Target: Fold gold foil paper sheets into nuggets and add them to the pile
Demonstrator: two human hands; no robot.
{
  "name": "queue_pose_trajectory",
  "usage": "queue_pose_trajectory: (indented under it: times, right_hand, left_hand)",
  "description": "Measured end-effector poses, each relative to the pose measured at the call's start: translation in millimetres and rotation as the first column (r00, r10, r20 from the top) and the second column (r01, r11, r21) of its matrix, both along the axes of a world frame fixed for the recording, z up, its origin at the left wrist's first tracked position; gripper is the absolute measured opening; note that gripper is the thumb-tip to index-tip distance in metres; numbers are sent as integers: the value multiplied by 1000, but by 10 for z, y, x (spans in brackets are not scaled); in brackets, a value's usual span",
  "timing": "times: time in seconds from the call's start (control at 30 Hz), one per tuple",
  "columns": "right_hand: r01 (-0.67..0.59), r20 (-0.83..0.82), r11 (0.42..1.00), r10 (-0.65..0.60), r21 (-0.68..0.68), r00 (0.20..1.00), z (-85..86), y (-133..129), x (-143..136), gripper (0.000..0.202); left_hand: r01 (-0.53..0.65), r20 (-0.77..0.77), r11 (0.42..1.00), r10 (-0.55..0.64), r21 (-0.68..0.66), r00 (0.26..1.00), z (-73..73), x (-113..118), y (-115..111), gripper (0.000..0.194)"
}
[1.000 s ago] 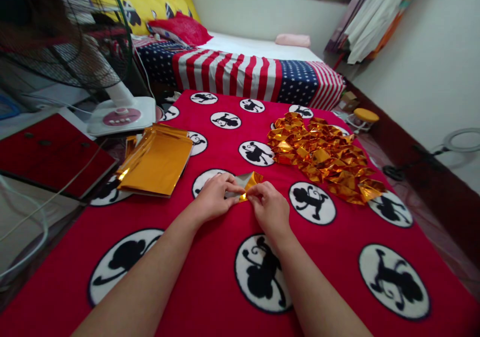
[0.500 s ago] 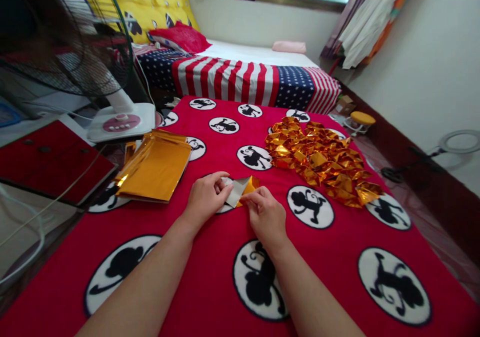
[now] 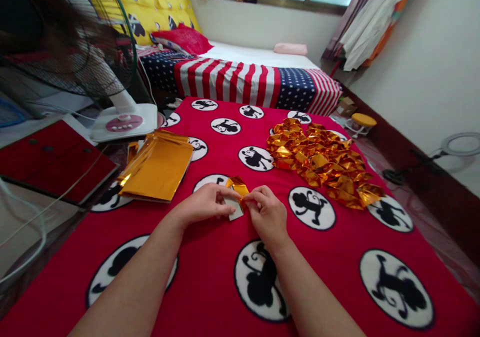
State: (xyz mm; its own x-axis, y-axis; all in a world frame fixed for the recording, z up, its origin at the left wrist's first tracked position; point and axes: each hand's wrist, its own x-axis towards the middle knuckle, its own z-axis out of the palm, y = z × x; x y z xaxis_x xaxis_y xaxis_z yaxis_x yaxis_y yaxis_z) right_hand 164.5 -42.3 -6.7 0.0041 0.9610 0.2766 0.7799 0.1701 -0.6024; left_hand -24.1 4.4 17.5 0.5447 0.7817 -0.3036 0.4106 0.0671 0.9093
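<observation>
Between my hands is a small sheet of gold foil paper [image 3: 237, 187], partly folded, with its pale grey back showing on the near side. My left hand [image 3: 210, 202] grips its left side between thumb and fingers. At the right edge of the sheet, my right hand [image 3: 265, 209] pinches a corner with thumb and forefinger. A stack of flat gold foil sheets [image 3: 161, 169] lies to the left of my left hand. Beyond my right hand spreads a pile of folded gold foil pieces [image 3: 318, 159]. My fingers hide part of the sheet's folds.
A red cloth with monkey prints [image 3: 202, 277] covers the surface under my hands. On the left stand an electric fan [image 3: 125, 119] and a dark red panel [image 3: 56, 157]. A bed [image 3: 232, 79] is behind, with a yellow stool [image 3: 363, 120] at the right.
My left hand has shifted its grip across the foil sheet, its fingers now stretching over the top. More gold shows at the far side, and the grey part sits lower. My right hand still pinches the edge.
</observation>
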Motion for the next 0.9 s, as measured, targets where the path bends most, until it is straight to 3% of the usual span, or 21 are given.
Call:
queue_pose_trajectory:
  times: [0.1,0.17,0.27,0.33,0.4,0.5,0.6,0.9]
  right_hand:
    - [-13,-1,1000,13,7,1000,-2,8,5,17]
    - [-26,8,1000,26,7,1000,1,10,4,17]
    - [-27,38,1000,27,3,999,14,13,-6,17]
    - [-19,53,1000,19,-2,998,23,17,-12,17]
    - [-8,56,1000,9,-8,998,26,23,-16,16]
    - [-2,54,1000,3,-22,999,19,33,-16,13]
    - [4,57,999,-2,-33,998,10,45,-13,10]
    - [3,95,993,9,-122,995,95,100,37,7]
  left_hand:
    - [112,-26,973,-120,-203,992,112,-56,-35,50]
    - [150,-74,967,-168,-208,983,185,-72,-45,45]
    - [60,-153,997,-51,52,987,250,-10,-44,33]
    - [-67,-162,943,126,327,979,236,88,-47,28]
    - [-100,-185,867,214,488,959,173,199,-59,19]
    - [-51,-261,856,213,514,942,34,324,-91,14]
    - [-77,-272,831,266,551,925,-61,370,-117,14]
    - [-38,-297,835,238,549,925,-12,352,-108,18]
